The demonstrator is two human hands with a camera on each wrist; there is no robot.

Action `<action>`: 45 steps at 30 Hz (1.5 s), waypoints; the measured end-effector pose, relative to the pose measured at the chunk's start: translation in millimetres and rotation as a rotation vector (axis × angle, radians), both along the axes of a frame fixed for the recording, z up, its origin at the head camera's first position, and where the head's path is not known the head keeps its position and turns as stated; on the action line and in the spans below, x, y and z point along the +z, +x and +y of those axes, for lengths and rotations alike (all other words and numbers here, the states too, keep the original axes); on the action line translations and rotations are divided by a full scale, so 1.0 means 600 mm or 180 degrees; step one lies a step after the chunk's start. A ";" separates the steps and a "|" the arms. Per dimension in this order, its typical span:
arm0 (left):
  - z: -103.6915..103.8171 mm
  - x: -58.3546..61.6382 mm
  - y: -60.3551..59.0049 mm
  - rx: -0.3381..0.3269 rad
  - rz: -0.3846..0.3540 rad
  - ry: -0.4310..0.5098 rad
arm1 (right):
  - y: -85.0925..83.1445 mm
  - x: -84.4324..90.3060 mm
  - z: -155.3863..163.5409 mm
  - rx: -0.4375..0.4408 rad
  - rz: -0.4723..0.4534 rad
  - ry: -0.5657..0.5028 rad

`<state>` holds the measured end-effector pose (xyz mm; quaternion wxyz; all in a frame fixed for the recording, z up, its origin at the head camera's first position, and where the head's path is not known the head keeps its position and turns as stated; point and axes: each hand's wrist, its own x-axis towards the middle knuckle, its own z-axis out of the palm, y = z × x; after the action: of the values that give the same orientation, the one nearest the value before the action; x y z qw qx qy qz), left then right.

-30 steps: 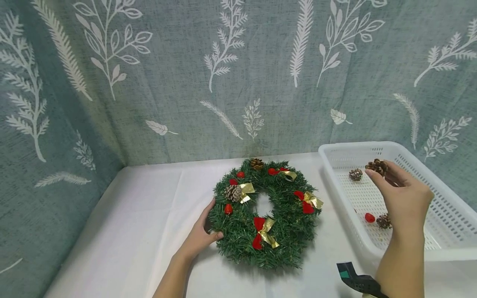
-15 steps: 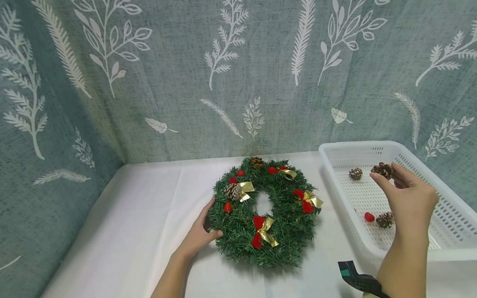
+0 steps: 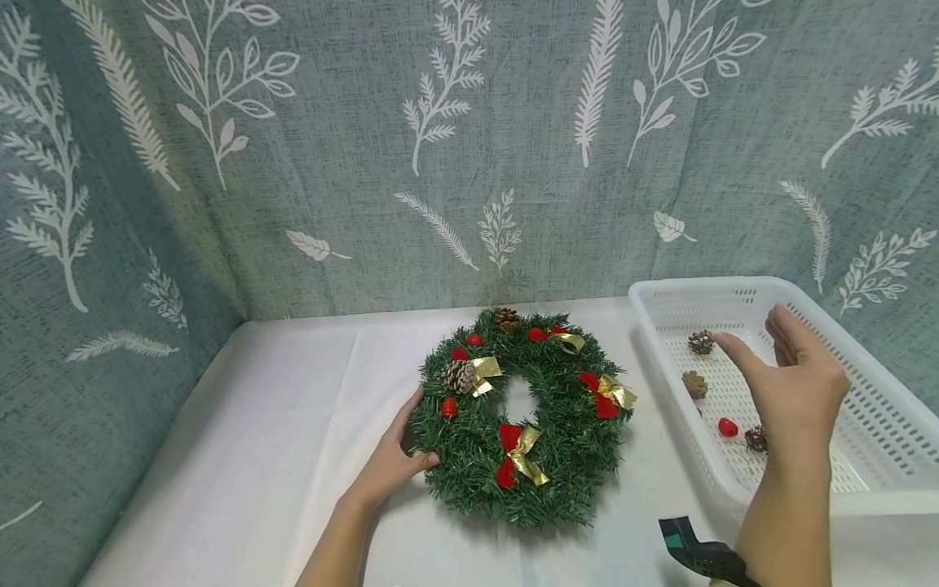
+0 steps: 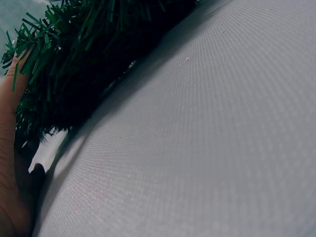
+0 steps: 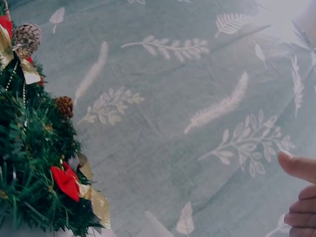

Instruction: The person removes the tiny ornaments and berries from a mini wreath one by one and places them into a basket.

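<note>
From my remote seat, nearest the front edge of the white worktop (image 3: 257, 456), a dark clip-like tool (image 3: 693, 550) lies just beside the right forearm. The left hand (image 3: 392, 465) rests against the wreath (image 3: 521, 416), thumb and fingers curved round its near-left rim; the left wrist view shows stiff green needles (image 4: 64, 54) pressed against the palm, so I read this as a light steadying hold. The wreath lies flat at mid-worktop, dressed with red-and-gold bows (image 3: 521, 456), red berries (image 3: 449, 408), a frosted pine cone (image 3: 458, 377) on its left side and a brown one (image 3: 504, 319) at its far edge. I judge it light and springy: the bristly ring gives under pressure, so the outer rim, where the left hand already sits, is the place to take hold, not the bows or cones, which look as if they could pull loose. The right hand (image 3: 795, 391) hovers over the white perforated basket (image 3: 888, 444) at the right edge, fingers straight and spread, holding nothing. Below it in the basket lie three small pine cones, one toward the far wall (image 3: 700, 342), one in the middle (image 3: 694, 384) and one near the wrist (image 3: 756, 439), with a loose red berry (image 3: 728, 427) between. The cones look dry, light and brittle-scaled, best pinched gently across the body. Behind everything hangs a grey-green curtain (image 3: 367, 163) printed with white leaves.
</note>
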<state>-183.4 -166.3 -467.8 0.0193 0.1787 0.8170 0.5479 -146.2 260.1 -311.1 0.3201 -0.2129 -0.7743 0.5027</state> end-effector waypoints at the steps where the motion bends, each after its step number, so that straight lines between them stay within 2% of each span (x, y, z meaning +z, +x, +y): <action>1: 0.000 0.000 0.000 0.0000 -0.0005 0.0001 | -0.001 -0.001 -0.004 0.0012 0.0080 0.0020; 7: -0.001 0.000 0.000 -0.0003 0.0002 0.0004 | -0.007 -0.002 -0.025 0.0115 0.0601 -0.0013; 12: -0.001 0.000 0.000 -0.0015 0.0006 0.0015 | -0.010 0.001 -0.046 0.0267 0.0851 0.0115; 15: -0.002 0.001 0.000 -0.0015 0.0012 0.0005 | -0.011 0.004 -0.060 0.0404 0.0986 0.0067; 20: -0.002 0.000 0.000 -0.0015 0.0026 0.0008 | -0.009 0.008 -0.082 0.0601 0.1067 -0.0140; 25: -0.003 0.001 0.000 -0.0017 0.0000 0.0004 | -0.004 0.009 -0.106 0.0819 0.1054 -0.0144; 31: -0.004 0.004 0.001 -0.0019 -0.0006 0.0013 | -0.004 0.009 -0.135 0.1190 0.1220 -0.0156; 37: -0.004 0.004 0.000 -0.0015 -0.0037 0.0023 | -0.006 0.005 -0.160 0.1569 0.1428 0.0045; 42: -0.002 0.002 0.000 -0.0004 -0.0093 0.0026 | -0.007 0.002 -0.180 0.1734 0.1518 0.0173; 45: 0.000 0.001 -0.001 -0.0003 -0.0089 0.0014 | -0.005 0.001 -0.192 0.1812 0.1471 0.0193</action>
<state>-184.0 -166.6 -467.5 0.0305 0.1715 0.8153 0.5522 -149.2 144.6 -310.2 0.3401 0.1398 -0.7243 0.5833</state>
